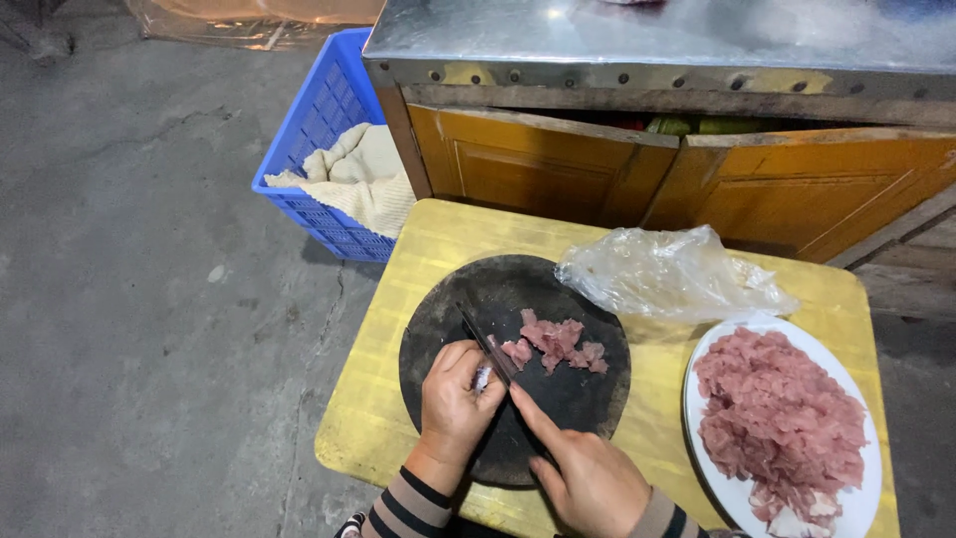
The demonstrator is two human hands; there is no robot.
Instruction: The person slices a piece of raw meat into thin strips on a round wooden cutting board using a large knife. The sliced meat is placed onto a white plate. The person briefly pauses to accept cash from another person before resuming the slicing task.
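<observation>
On a low yellow table point(398, 399) a round dark chopping board point(578, 403) lies in front of the person, close enough for both hands to work over it. The left hand point(453, 403) is curled shut on a small piece of raw meat point(483, 379), knuckles toward the blade, which steadies the piece and tucks the fingertips away from the edge. The right hand point(588, 478) is closed around the handle of a knife point(488, 344), index finger stretched along its back for control; the blade runs up and left across the board, just beside the left hand's knuckles. A little heap of pink sliced meat point(558, 341) sits on the board to the right of the blade, clear of the cutting spot. A white plate point(856, 508) at the table's right edge holds a far larger pile of slices. A crumpled clear plastic bag point(667, 274) lies behind the board, and a blue crate point(319, 120) with pale cloth stands on the floor beside a wooden cabinet point(777, 189).
</observation>
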